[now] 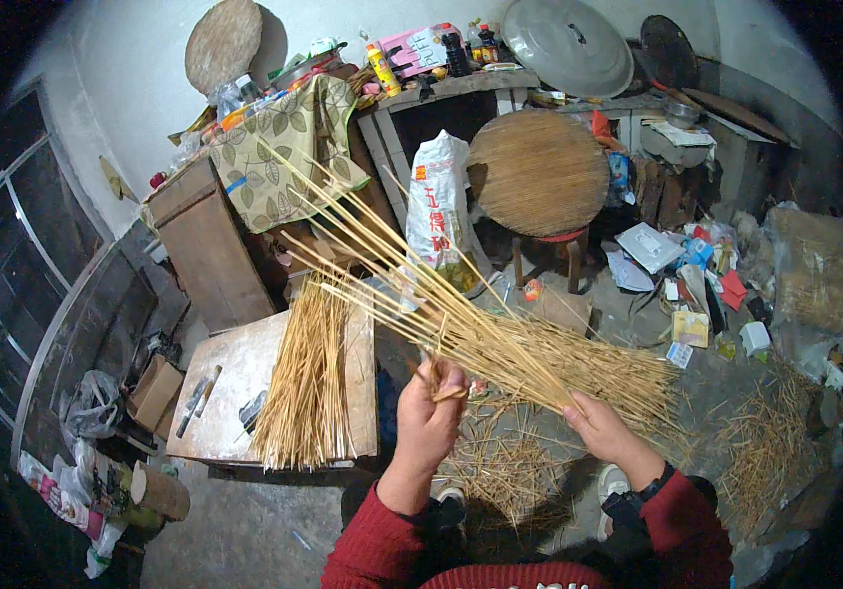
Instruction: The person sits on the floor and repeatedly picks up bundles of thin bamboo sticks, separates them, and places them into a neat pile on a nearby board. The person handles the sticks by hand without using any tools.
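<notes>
My right hand (609,431) grips a thin bunch of straw stalks (392,254) by one end. The stalks fan out up and to the left, past my other hand. My left hand (427,423) is closed in a fist just below them, with curled dry straw husk (449,395) poking out between thumb and fingers. Behind the held stalks lies a large heap of straw (598,361), partly covered by them. To the left, a neat sheaf of straw (311,383) rests on a low wooden table (200,427), its cut ends towards me.
Two dark rod-like things (199,401) lie on the low table. Straw scraps (506,471) litter the floor between my feet. Beyond stand a white woven sack (436,199) with printing and a round wooden-topped stool (539,173). Mixed rubbish (686,280) is piled at the right.
</notes>
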A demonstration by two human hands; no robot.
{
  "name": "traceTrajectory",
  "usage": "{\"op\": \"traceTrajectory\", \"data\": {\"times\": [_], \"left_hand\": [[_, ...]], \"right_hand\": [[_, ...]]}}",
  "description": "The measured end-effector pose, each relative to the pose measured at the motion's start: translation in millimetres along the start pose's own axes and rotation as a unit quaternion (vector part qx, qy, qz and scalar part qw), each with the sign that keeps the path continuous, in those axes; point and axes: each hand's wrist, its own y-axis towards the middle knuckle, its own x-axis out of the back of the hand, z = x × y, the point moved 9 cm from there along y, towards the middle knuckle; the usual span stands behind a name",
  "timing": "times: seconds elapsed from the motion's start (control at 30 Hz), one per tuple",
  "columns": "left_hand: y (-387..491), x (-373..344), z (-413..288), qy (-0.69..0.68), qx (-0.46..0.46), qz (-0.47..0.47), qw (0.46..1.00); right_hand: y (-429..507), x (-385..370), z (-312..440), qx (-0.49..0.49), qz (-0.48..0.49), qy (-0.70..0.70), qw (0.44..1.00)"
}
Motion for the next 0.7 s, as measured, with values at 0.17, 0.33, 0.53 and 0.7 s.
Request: {"op": "traceTrajectory", "data": {"times": [0.17,0.33,0.53,0.7], "left_hand": [[-15,-29,-19,0.178,-0.066,0.097,0.977],[4,-36,20,0.369,-0.036,0.007,0.929],[-18,-79,51,0.444,-0.077,0.103,0.887],[-39,-106,64,0.270,-0.020,0.254,0.929]], "right_hand": [[3,-1,-12,-0.062,-0.008,0.075,0.995],[2,1,2,0.002,-0.021,0.054,0.998],[2,-2,-1,-0.015,-0.006,0.015,1.000],[2,9,-15,-0.076,-0.028,0.049,0.995]]}}
